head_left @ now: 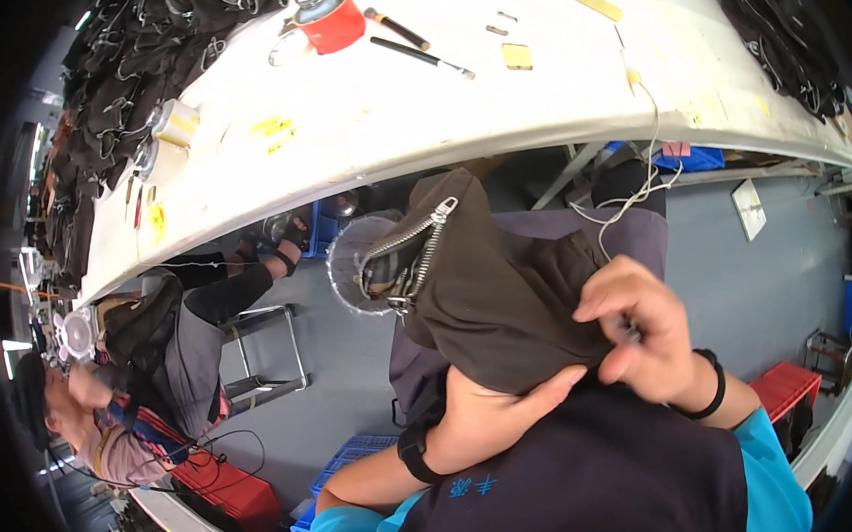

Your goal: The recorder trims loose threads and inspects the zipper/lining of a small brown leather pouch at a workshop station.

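Observation:
A dark brown fabric piece with an open silver zipper point(511, 304), looking like a pouch or small bag, is held up over my lap. My left hand point(496, 409) grips it from below, thumb along its lower edge and the other fingers hidden under the cloth. At the right end of the cloth, my right hand point(654, 331) is curled, with its fingers bent toward the thumb. Something small, dark and shiny shows between those fingers, too blurred to name. The zipper point(434, 233) faces left, its two toothed sides apart.
Ahead stands a white table point(357, 118) bearing a red can point(330, 20), brushes point(422, 58), a yellow block point(517, 57) and dark bag piles point(158, 50). A clear round rim point(334, 271) lies behind the cloth. A white cable point(653, 124) hangs down. Someone point(170, 368) sits at left.

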`<action>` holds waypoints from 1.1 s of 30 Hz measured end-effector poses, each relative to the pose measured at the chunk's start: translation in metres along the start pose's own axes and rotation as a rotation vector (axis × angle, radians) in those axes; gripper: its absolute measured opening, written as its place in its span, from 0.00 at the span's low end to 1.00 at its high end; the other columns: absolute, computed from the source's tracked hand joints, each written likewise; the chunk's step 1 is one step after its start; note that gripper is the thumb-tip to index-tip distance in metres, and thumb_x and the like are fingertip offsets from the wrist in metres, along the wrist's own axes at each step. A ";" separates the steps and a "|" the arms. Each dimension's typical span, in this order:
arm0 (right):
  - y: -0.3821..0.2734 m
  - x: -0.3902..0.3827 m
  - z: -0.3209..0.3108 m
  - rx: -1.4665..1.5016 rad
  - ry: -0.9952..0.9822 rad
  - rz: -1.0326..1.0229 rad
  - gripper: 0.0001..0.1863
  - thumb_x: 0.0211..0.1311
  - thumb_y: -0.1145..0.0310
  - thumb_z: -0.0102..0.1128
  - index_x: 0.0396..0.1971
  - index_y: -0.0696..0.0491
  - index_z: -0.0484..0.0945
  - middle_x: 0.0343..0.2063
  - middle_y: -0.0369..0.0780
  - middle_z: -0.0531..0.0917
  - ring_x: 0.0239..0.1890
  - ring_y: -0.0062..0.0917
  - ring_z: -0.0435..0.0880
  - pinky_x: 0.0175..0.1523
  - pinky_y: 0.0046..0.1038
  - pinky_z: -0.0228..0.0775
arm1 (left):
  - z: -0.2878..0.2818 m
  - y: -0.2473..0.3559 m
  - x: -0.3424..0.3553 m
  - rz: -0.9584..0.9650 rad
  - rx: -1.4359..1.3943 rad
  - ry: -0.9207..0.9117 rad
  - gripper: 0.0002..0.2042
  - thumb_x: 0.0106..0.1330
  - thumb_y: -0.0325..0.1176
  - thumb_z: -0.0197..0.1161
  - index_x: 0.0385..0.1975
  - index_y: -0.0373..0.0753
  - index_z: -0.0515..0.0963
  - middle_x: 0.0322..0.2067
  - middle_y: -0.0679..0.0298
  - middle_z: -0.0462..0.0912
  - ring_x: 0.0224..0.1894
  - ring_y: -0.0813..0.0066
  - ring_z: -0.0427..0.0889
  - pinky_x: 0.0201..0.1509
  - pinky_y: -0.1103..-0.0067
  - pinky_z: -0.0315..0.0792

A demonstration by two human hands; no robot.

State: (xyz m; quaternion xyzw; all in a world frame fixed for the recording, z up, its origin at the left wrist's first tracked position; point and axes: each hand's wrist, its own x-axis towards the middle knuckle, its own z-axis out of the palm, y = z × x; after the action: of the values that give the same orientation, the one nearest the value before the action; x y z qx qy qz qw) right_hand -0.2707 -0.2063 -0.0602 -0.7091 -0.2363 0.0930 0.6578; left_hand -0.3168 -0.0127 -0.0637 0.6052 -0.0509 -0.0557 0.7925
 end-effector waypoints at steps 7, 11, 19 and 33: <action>0.004 0.010 0.008 -0.091 0.010 -0.031 0.15 0.49 0.69 0.75 0.36 0.58 0.83 0.31 0.40 0.82 0.33 0.26 0.80 0.37 0.26 0.71 | -0.017 0.005 -0.005 0.056 0.351 -0.289 0.27 0.57 0.33 0.68 0.56 0.31 0.69 0.52 0.52 0.75 0.54 0.56 0.75 0.57 0.68 0.67; 0.006 0.005 0.010 -0.123 -0.047 -0.062 0.09 0.49 0.80 0.67 0.33 0.58 0.83 0.28 0.40 0.82 0.28 0.26 0.81 0.33 0.24 0.71 | -0.039 0.036 -0.008 0.015 0.523 -0.559 0.25 0.60 0.36 0.68 0.55 0.34 0.72 0.50 0.48 0.76 0.50 0.50 0.77 0.53 0.68 0.72; 0.007 -0.007 0.018 -0.070 -0.212 -0.096 0.15 0.42 0.89 0.58 0.32 0.59 0.82 0.27 0.40 0.82 0.28 0.28 0.82 0.30 0.27 0.72 | -0.085 0.064 0.011 0.461 1.161 0.149 0.21 0.42 0.26 0.76 0.40 0.35 0.79 0.39 0.57 0.83 0.42 0.54 0.82 0.48 0.67 0.76; 0.003 0.004 0.006 -0.130 -0.004 -0.182 0.23 0.41 0.66 0.82 0.21 0.52 0.69 0.29 0.37 0.76 0.27 0.19 0.71 0.27 0.20 0.62 | -0.049 -0.012 -0.011 0.574 0.878 0.140 0.17 0.46 0.11 0.62 0.34 0.34 0.68 0.22 0.57 0.76 0.23 0.69 0.77 0.31 0.78 0.71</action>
State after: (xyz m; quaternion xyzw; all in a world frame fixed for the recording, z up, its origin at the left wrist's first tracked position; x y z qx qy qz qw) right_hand -0.2691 -0.1995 -0.0627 -0.7258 -0.3066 0.0190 0.6155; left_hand -0.3211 0.0322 -0.0879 0.8442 -0.1801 0.2305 0.4491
